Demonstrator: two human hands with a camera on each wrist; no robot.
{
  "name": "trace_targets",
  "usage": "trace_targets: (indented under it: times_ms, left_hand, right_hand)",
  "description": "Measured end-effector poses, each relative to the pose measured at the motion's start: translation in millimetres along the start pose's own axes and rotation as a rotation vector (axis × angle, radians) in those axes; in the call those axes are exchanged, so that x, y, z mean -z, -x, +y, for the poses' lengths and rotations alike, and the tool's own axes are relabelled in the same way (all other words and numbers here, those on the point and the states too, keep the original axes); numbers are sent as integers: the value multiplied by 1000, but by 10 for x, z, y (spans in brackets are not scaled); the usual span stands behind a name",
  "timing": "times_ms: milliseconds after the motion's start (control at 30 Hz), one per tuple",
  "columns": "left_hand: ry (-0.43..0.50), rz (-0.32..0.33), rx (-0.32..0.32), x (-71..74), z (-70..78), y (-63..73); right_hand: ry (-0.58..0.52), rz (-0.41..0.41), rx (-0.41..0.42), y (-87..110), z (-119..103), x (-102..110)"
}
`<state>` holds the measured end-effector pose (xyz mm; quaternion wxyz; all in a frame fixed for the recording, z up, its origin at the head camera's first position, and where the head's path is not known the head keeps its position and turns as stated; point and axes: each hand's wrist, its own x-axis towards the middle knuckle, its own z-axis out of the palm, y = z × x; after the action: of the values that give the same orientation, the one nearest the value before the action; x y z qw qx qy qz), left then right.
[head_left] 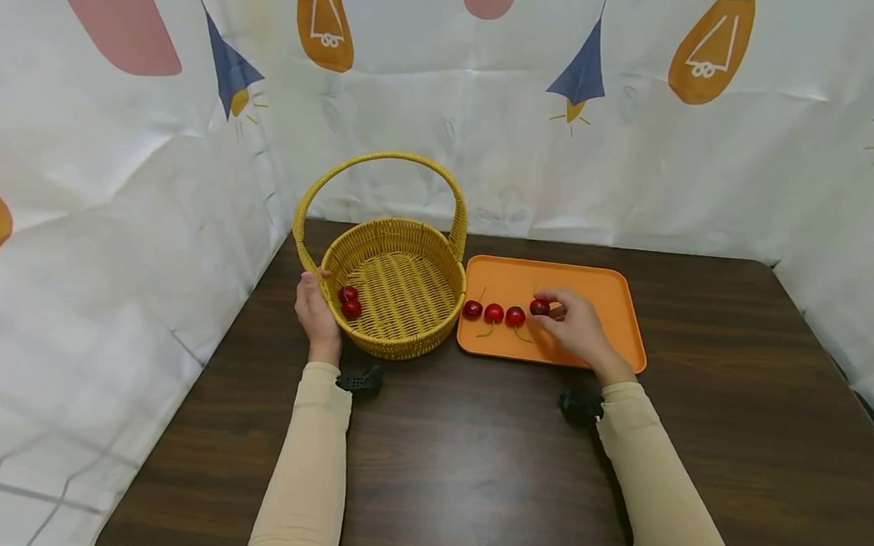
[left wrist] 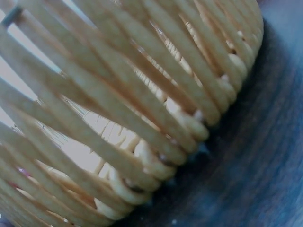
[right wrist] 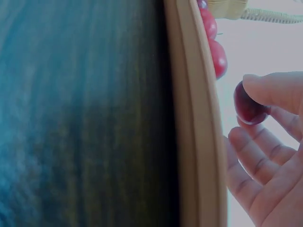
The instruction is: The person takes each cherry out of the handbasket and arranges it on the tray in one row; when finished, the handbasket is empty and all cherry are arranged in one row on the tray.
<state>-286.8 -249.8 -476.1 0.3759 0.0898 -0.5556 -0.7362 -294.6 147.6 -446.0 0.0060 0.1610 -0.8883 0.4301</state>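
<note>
Your cream sleeves [head_left: 307, 465] over wood-grain tabletop [head_left: 472, 442], left hand [head_left: 318, 309] grasping a round woven yellow basket [head_left: 406, 284], right hand [head_left: 581, 325] with fingers [head_left: 553, 294] pinching a glossy cherry [head_left: 538, 307], smooth orange tray [head_left: 601, 293] beneath

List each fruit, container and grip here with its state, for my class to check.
Round yellow wicker basket: right way up, handle raised.
Two round red cherries: inside the basket, at its left.
Orange rectangular rimmed tray: lying flat.
Three round red cherries with stems: in a row on the tray.
Dark red round cherry: pinched.
Left grip: holding the basket's left side.
Right grip: pinching the dark cherry.
</note>
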Motion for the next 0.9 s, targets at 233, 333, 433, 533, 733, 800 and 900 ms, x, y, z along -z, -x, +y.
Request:
trace_targets:
  times_ms: [233, 333, 433, 533, 733, 800, 900]
  left_hand:
    - [8, 1, 2, 2, 10, 5]
    - [13, 9, 2, 3, 10, 3]
    - [16, 15, 13, 2, 11, -4]
    - [13, 12, 22, 1, 13, -8]
    - [8, 18, 16, -2, 12, -1]
    - [2, 21, 15, -6, 11, -1]
    - [-2, 22, 20, -12, 15, 1]
  right_hand:
    - [5, -26, -52, -12, 83, -4]
    - [9, -37, -78, -13, 98, 2]
    - [23, -51, -99, -11, 106, 10]
    - [39, -64, -104, -12, 111, 12]
    - [41, -79, -104, -22, 126, 1]
    - [36, -84, -105, -22, 129, -1]
    - [30, -94, -106, -19, 129, -6]
